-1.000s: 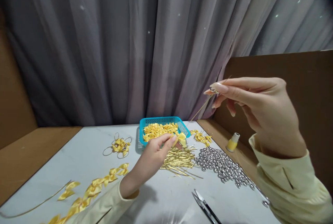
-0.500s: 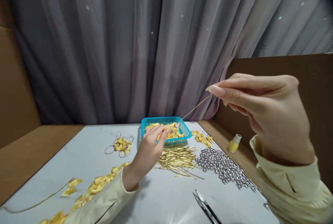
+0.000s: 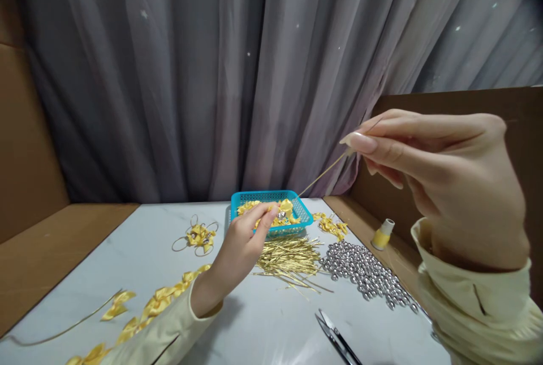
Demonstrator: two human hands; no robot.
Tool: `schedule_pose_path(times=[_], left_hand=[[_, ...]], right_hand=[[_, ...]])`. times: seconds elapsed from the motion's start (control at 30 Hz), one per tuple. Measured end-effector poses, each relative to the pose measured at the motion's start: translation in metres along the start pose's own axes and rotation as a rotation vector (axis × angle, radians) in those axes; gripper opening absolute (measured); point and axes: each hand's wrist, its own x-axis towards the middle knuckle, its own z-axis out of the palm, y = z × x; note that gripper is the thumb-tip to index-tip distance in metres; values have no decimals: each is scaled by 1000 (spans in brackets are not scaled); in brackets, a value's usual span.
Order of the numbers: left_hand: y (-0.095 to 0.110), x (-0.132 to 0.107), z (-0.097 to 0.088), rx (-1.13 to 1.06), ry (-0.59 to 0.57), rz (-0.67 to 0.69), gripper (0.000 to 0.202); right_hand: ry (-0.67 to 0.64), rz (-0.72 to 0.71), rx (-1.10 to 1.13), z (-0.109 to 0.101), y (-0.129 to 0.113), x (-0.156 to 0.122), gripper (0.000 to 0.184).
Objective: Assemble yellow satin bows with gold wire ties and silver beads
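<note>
My right hand (image 3: 428, 170) is raised at the right, thumb and forefinger pinched on a thin gold wire (image 3: 324, 172) that slants down-left toward the blue basket (image 3: 297, 202). My left hand (image 3: 241, 246) reaches over the basket's front edge, fingers closed on a yellow ribbon bow (image 3: 285, 209) with a silver bead at the wire's lower end. The basket holds several more yellow bows.
Gold wire pieces (image 3: 291, 260) lie heaped before the basket, silver beads (image 3: 365, 274) to their right. Scissors (image 3: 337, 339) rest near the front edge. A finished bow cluster (image 3: 199, 236), a bow string (image 3: 148, 311), a yellow thread spool (image 3: 382, 233), cardboard walls and a grey curtain surround the table.
My left hand lifted from the wire pile to the basket and took a bow. A silver bead, first at my right fingertips, slid down the wire to the bow.
</note>
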Motion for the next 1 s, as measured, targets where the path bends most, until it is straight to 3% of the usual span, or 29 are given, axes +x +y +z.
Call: schedule_pose_path(times=[0.27,0.5,0.6,0.73,1.0], left_hand=[[7,-3,-1,-166,-136,-71,24],[13,-7,3,-296,-271,-114,25],[16,-8,3,-324,-323,-123,27],[19,-11,3,-344,-398,-164,31],[24,-11,8,-488,-430,-172,27]], right_hand=[[-78,85,-8,-2,5,4,16],[-26,65,-6,4,3,10,15],[-61,56,4,4,5,13,14],[-92,39,57,5,13,17,16],[-151,132,157,19,39,24,15]])
